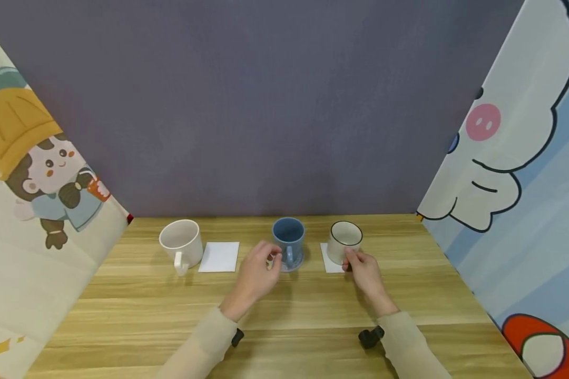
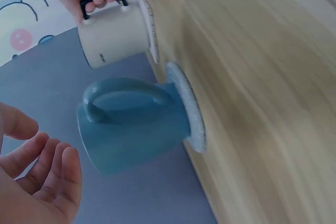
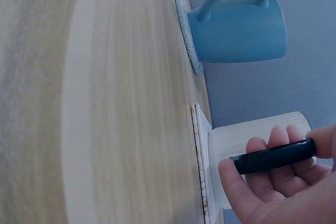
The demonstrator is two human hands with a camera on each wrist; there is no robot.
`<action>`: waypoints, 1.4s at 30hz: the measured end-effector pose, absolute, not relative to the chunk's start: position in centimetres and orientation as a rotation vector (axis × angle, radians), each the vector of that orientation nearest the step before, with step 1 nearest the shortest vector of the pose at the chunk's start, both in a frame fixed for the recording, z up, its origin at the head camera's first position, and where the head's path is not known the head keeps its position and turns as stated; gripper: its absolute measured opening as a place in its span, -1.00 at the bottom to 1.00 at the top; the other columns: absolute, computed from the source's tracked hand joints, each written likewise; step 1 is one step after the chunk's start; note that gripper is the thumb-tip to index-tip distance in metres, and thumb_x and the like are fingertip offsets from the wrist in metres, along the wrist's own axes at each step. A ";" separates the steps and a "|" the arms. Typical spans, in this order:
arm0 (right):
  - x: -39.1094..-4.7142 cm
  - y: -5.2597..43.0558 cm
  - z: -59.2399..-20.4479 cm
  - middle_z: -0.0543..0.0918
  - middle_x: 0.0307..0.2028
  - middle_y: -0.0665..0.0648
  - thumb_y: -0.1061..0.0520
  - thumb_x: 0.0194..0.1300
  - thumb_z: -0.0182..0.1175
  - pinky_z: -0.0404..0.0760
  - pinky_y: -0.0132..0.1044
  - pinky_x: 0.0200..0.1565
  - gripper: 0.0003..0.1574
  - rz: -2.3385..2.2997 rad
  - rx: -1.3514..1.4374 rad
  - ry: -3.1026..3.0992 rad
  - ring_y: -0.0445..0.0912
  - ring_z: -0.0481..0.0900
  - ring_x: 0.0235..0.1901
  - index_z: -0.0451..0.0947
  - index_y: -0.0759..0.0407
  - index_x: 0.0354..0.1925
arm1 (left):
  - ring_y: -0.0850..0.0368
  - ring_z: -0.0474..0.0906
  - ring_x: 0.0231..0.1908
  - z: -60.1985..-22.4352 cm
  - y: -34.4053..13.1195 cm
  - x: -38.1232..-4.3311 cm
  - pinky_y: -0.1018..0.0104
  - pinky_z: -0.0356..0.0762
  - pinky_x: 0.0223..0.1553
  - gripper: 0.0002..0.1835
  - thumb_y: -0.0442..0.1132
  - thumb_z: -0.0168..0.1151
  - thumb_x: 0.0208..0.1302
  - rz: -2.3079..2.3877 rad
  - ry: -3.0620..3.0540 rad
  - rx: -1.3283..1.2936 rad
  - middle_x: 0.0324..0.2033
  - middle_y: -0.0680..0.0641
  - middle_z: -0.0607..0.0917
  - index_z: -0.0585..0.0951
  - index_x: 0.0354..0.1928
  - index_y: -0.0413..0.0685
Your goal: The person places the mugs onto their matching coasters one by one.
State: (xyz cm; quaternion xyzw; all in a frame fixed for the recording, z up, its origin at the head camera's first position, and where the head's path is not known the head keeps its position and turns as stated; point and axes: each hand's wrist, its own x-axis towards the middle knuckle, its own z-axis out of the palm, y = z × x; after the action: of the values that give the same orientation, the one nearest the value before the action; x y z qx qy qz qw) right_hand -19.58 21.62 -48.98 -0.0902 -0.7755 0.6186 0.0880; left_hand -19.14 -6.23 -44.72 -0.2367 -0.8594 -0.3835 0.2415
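Note:
A blue mug (image 1: 288,237) stands upright on a round pale blue coaster (image 2: 187,108), its handle toward me. Just left of it hovers my left hand (image 1: 258,268), loosely bent with nothing between fingers and thumb; the left wrist view shows a gap to the mug. My right hand (image 1: 366,271) grips the black handle (image 3: 275,157) of a cream mug (image 1: 343,239) with a dark rim. That mug sits upright on a square white coaster (image 1: 329,263), whose right part is hidden by mug and hand.
A wider white mug (image 1: 182,242) stands at the left, its handle toward me. Right beside it lies a square white coaster (image 1: 219,257) with nothing on it. Behind the wooden table (image 1: 313,326) rises a grey panel (image 1: 284,116), with printed cloth on both sides.

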 end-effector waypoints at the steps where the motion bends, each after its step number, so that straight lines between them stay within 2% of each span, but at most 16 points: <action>1: -19.6 21.6 -49.0 0.62 -0.45 0.11 -0.08 0.59 0.04 0.61 -0.24 -0.22 -0.41 1.841 -0.270 -2.309 -0.09 0.55 -0.37 0.59 0.45 -0.29 | 0.03 0.60 -0.30 -44.8 -6.4 -19.1 0.30 0.59 -0.33 -0.89 -0.36 0.26 0.26 -1.036 -2.345 -0.648 -0.31 -0.01 0.63 0.69 -0.21 -0.20; 8: -19.6 21.7 -48.9 0.61 -0.45 0.13 -0.04 0.60 0.03 0.61 -0.24 -0.23 -0.44 1.842 -0.276 -2.307 -0.09 0.54 -0.38 0.58 0.44 -0.32 | 0.06 0.61 -0.31 -45.3 -7.8 -18.8 0.30 0.59 -0.34 -0.91 -0.34 0.29 0.25 -0.971 -2.357 -0.592 -0.25 -0.02 0.69 0.70 -0.22 -0.13; 14: -19.6 21.7 -48.8 0.61 -0.44 0.12 -0.05 0.60 0.02 0.62 -0.22 -0.22 -0.43 1.849 -0.259 -2.320 -0.08 0.54 -0.36 0.58 0.42 -0.32 | 0.00 0.63 -0.30 -45.4 -9.2 -18.8 0.25 0.60 -0.32 -0.90 -0.35 0.30 0.25 -0.930 -2.374 -0.545 -0.27 -0.03 0.69 0.70 -0.21 -0.17; 22: -19.5 21.7 -48.6 0.62 -0.45 0.13 -0.07 0.60 0.02 0.60 -0.23 -0.23 -0.42 1.834 -0.253 -2.343 -0.04 0.54 -0.33 0.59 0.38 -0.35 | 0.07 0.59 -0.33 -45.3 -11.4 -18.6 0.23 0.59 -0.34 -0.90 -0.37 0.32 0.22 -0.856 -2.377 -0.475 -0.29 -0.04 0.68 0.70 -0.22 -0.19; 33: -19.4 21.9 -48.6 0.63 -0.41 0.14 -0.09 0.59 0.02 0.61 -0.25 -0.25 -0.42 1.856 -0.241 -2.355 -0.06 0.55 -0.33 0.59 0.38 -0.33 | -0.05 0.61 -0.36 -45.4 -13.9 -18.8 0.15 0.58 -0.36 -0.89 -0.43 0.32 0.17 -0.828 -2.268 -0.396 -0.33 -0.11 0.68 0.71 -0.25 -0.25; 42: -19.5 21.9 -48.6 0.60 -0.43 0.12 -0.04 0.61 0.00 0.66 -0.21 -0.23 -0.42 1.851 -0.253 -2.326 -0.10 0.54 -0.36 0.57 0.48 -0.28 | -0.12 0.59 -0.39 -44.3 -16.3 -19.0 0.05 0.54 -0.38 -0.86 -0.43 0.30 0.15 -0.769 -2.190 -0.348 -0.35 -0.19 0.67 0.69 -0.24 -0.31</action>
State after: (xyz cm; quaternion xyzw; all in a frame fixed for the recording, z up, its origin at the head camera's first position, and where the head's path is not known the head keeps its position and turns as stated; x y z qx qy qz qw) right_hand -19.54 21.89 -48.61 -0.0846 -0.7772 0.6185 0.0789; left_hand -18.99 -16.27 -44.30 -0.1369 -0.8605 -0.3021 0.3867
